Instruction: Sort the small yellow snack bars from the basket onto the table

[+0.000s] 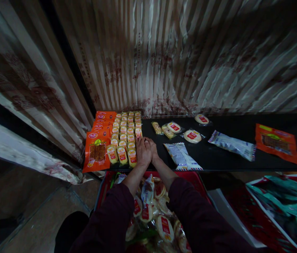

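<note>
Rows of small yellow snack packs stand on the black shelf, beside a row of overlapping orange bags. My left hand touches the right edge of the yellow rows, near a pack with a red label. Against it lies my right hand, its fingers bent close to the left fingers. What either hand holds, if anything, is hidden. Right of my hands lie a small yellow pack, round white packs and a blue-white bag.
Below the shelf, a red crate holds several mixed packs. Farther right on the shelf are another blue-white bag and an orange bag. Teal packages fill a container at the lower right. Striped sheeting hangs behind.
</note>
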Demonstrator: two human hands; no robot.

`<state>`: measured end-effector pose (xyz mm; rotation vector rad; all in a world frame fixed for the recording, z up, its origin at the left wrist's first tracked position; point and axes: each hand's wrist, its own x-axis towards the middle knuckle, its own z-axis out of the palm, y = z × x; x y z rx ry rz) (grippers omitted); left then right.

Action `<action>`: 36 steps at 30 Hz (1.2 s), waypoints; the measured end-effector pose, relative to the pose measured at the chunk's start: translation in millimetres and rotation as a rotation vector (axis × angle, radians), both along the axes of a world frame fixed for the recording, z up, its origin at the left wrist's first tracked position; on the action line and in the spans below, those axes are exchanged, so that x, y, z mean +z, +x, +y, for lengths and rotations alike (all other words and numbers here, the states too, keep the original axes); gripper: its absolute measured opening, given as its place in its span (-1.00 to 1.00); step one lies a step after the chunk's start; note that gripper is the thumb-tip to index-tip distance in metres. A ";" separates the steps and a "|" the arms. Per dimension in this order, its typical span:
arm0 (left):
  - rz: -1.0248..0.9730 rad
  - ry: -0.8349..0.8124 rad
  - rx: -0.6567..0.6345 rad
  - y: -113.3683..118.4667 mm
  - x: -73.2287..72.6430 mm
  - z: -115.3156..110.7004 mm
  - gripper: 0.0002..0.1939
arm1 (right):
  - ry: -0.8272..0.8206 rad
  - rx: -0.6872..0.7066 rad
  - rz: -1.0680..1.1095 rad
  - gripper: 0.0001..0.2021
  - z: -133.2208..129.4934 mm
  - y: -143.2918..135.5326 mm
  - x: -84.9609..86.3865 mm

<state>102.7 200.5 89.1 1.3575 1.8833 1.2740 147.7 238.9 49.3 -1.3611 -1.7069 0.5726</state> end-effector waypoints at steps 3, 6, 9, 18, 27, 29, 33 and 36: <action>0.007 0.013 -0.002 -6.7 -3.6 -0.2 -0.59 | -0.042 -0.010 -0.006 -0.72 -0.9 0.2 0.7; 0.015 0.029 -0.016 -10.9 -5.6 -0.9 -0.60 | -0.050 0.010 -0.015 -0.73 0.0 0.9 2.8; 0.029 0.027 -0.021 -10.5 -5.8 0.1 -0.60 | -0.055 0.017 -0.025 -0.72 2.7 2.0 3.0; 0.062 0.033 -0.027 -6.2 -9.0 1.0 -0.57 | 0.017 0.031 0.003 -0.72 5.0 5.9 -4.2; 0.056 0.043 -0.044 -9.3 -8.0 2.2 -0.59 | -0.047 0.089 0.039 -0.81 4.1 6.5 7.1; 0.053 0.052 -0.052 -8.0 -7.9 2.1 -0.59 | -0.042 0.106 0.113 -0.82 1.4 6.6 8.1; 0.052 0.057 -0.036 -5.8 -4.1 -1.3 -0.55 | -0.046 0.077 0.164 -0.84 0.2 5.5 7.1; 0.048 0.045 -0.026 -6.9 1.5 -4.8 -0.53 | -0.055 0.038 0.115 -0.87 2.9 5.3 6.3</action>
